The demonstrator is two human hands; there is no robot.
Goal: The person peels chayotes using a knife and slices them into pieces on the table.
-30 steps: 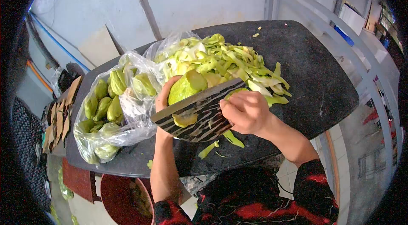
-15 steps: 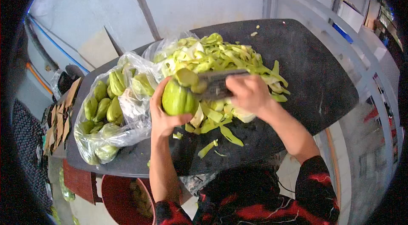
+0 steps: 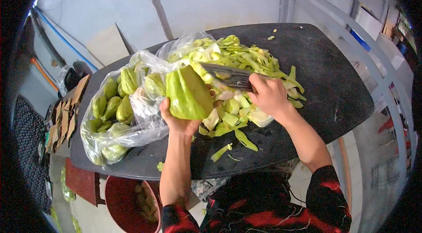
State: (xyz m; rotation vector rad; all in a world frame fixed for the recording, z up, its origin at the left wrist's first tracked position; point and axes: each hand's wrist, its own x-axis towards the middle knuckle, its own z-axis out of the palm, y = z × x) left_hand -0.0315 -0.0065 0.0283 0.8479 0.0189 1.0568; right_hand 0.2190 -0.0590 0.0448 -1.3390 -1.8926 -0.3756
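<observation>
A large green chayote (image 3: 187, 94) rests in my left hand (image 3: 179, 122), whose fingers wrap round its underside; its top end looks cut flat. My right hand (image 3: 271, 96) grips the handle of a dark, wide-bladed knife (image 3: 229, 77). The blade points left, just right of the chayote's top, with a bit of green stuck on it. Behind and below the knife lies a big heap of green peels (image 3: 250, 59). To the left, a clear plastic bag (image 3: 145, 134) holds several whole chayotes (image 3: 113, 106).
The dark table (image 3: 329, 88) carries the peels and bag. Below its front edge stands a red bucket (image 3: 125, 204) with pale pieces inside. Flattened cardboard (image 3: 66, 118) is at the left. A grey metal railing (image 3: 351, 20) runs along the right, and a wall stands behind.
The knife has swung up from across the chayote, and its blade now sits right of it. My left hand has tilted the chayote, showing its long side; the loose slice on top is gone.
</observation>
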